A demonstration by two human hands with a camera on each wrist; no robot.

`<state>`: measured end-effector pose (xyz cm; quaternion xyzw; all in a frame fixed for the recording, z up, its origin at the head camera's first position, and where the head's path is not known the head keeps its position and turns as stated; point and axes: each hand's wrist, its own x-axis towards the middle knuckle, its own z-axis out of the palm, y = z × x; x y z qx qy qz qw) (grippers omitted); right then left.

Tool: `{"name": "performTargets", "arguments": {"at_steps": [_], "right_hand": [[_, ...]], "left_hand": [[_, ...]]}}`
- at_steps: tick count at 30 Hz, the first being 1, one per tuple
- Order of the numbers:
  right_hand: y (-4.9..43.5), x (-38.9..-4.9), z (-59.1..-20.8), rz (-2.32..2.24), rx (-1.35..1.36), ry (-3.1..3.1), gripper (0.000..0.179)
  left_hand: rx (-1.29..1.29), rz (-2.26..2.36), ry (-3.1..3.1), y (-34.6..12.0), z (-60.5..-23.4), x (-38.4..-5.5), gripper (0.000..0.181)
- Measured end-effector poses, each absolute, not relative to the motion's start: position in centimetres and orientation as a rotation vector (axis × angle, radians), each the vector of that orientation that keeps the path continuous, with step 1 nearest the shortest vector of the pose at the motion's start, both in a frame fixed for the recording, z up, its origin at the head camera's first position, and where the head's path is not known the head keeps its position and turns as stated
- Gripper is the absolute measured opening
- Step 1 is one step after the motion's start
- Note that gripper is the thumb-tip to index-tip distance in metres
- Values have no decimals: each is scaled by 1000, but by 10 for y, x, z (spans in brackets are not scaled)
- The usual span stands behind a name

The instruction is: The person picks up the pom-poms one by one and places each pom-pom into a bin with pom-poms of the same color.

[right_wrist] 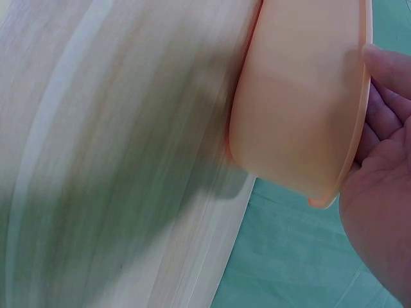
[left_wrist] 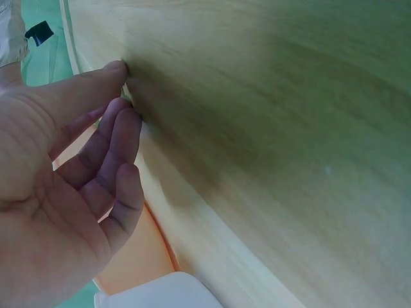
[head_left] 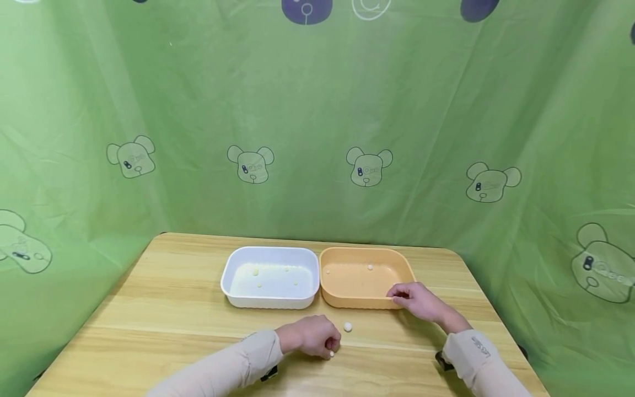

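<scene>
Pinching a small white ball [head_left: 332, 354], the left hand [head_left: 313, 336] is apparently picking up, next needing a gentle lift; whether the right hand [head_left: 419, 300] is holding anything, I cannot tell.

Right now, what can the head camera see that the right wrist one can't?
Only the head view shows the white rectangular plastic tray, its small yellow pieces and the left-hand grip by a round white ball.

Only the right wrist view shows the palm side of the right-hand grip.

Both show that grip at the rim of the orange rectangular plastic tray, the pale wooden table and the green curtain.
</scene>
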<state>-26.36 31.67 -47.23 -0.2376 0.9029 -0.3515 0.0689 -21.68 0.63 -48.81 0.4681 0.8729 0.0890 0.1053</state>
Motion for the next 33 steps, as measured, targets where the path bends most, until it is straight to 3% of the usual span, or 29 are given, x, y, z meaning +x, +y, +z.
{"name": "performTargets", "arguments": {"at_steps": [33], "right_hand": [[317,-264,-475,-1045,-783,2754,11]], "left_hand": [[1491,367,2537,10,-470,-220,10]]}}
